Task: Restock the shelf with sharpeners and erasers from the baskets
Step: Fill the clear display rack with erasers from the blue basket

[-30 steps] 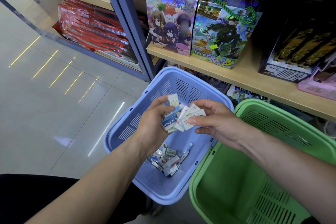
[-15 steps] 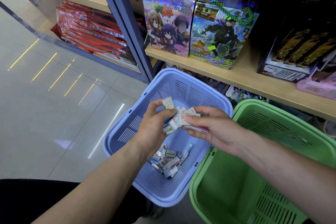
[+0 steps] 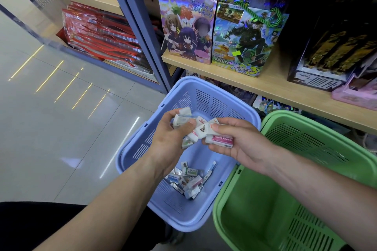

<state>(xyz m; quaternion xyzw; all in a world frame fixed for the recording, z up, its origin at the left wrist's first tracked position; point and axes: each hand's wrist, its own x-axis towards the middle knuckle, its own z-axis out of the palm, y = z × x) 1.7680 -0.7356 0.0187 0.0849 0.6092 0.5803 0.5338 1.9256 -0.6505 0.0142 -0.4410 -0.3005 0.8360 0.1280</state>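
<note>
Since a second ago the pink-labelled eraser (image 3: 221,140) has slid out from under the right hand (image 3: 242,145) and now shows its label, while the blue-labelled one that showed in the left hand (image 3: 170,140) is out of sight; both hands have stayed together above the blue basket (image 3: 130,150).

The erasers (image 3: 201,129) sit fanned between the two hands. The left fingers are curled round a small stack, with the thumb pressing it from the near side; the right thumb and fingers pinch several white pieces, with the pink-labelled one lowest. More loose erasers (image 3: 189,179) lie in a heap on the basket floor. These are small and blurred, so some may be sharpeners; I cannot tell.

The green basket (image 3: 306,117) stands touching the blue one on its right; both sit on the floor (image 3: 51,128) below the wooden shelf (image 3: 265,87), where two printed gift bags (image 3: 187,30) stand upright near the blue post.

The likely trouble is the fan itself: the pieces are slick-wrapped and held only at their edges, shared by both hands. If the hands part before one has a firm hold, a piece could slip out; it might drop back into the blue basket, but one knocked sideways could land in the green basket or skid across the floor. Lifting an overfull handful to the shelf carries the same risk.
</note>
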